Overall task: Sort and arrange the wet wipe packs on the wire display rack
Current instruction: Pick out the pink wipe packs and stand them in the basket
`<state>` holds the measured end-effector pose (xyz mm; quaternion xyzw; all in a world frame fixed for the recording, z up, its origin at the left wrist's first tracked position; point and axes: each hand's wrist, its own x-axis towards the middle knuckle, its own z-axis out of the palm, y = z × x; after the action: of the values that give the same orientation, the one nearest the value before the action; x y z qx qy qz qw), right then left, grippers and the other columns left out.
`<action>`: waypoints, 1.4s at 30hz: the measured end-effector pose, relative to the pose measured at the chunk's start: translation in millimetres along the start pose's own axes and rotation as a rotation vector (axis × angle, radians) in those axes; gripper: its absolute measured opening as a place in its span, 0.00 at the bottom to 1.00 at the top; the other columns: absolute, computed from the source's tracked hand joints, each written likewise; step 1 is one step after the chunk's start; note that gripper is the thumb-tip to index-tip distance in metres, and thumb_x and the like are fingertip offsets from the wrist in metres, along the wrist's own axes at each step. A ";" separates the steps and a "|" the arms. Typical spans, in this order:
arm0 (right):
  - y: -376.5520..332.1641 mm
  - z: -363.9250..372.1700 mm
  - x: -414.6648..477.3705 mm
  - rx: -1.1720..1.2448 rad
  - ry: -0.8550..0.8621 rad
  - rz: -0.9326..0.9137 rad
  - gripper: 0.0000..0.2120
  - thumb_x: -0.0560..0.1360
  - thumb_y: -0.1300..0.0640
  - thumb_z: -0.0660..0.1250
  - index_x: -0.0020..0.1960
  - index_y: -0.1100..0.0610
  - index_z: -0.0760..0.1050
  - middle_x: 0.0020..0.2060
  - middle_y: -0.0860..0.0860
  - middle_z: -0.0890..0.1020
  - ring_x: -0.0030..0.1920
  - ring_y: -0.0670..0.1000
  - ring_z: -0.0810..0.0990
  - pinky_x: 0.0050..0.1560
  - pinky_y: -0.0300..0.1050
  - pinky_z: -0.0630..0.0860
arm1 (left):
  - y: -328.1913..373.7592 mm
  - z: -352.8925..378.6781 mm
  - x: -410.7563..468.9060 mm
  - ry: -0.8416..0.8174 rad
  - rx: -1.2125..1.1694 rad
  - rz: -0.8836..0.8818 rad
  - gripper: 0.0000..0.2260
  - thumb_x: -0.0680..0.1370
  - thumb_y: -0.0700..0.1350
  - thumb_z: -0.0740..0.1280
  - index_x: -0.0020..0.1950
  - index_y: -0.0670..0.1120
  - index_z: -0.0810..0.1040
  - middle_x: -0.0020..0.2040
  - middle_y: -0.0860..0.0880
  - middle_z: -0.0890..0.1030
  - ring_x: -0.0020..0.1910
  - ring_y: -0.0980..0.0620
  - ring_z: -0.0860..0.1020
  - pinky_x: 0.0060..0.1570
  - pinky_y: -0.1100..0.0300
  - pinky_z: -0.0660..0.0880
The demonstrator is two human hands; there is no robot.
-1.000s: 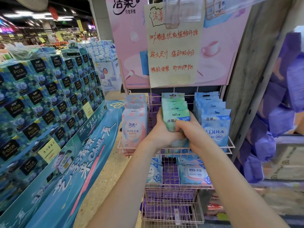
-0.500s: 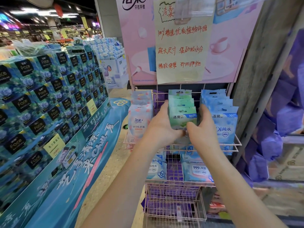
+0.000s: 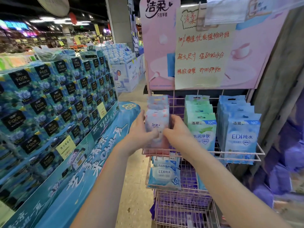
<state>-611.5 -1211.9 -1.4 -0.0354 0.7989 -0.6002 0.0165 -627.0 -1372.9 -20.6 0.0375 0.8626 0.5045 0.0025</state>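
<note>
A pink wire display rack [image 3: 259,153] holds three rows of upright wet wipe packs on its top shelf: pink packs [image 3: 158,120] at the left, green packs [image 3: 202,127] in the middle, blue packs [image 3: 241,134] at the right. My left hand [image 3: 141,134] grips the left side of the front pink pack. My right hand [image 3: 178,130] holds its right side, thumbs meeting over its lower front. On the shelf below lie flat blue packs [image 3: 164,176].
A tall stack of blue tissue boxes [image 3: 49,99] on a teal display base fills the left. A pink poster with a handwritten paper sign [image 3: 202,55] stands above the rack. Lower wire baskets [image 3: 181,209] hold purple packs. Purple packs [image 3: 292,155] hang at the right.
Both hands left the green middle row and moved left onto the pink packs. The view also shifted, so the rack sits further right in frame.
</note>
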 end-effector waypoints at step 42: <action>9.4 10.9 22.2 0.160 -0.061 0.067 0.31 0.74 0.71 0.61 0.72 0.53 0.58 0.56 0.52 0.81 0.57 0.51 0.82 0.59 0.51 0.81 | -13.8 8.8 6.8 0.053 0.272 0.167 0.41 0.62 0.64 0.74 0.73 0.57 0.65 0.63 0.54 0.73 0.68 0.47 0.68 0.67 0.50 0.65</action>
<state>-633.3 -1221.4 -13.1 -0.0258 0.7481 -0.6600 0.0636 -634.3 -1371.5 -36.7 0.0958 0.9167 0.3820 -0.0673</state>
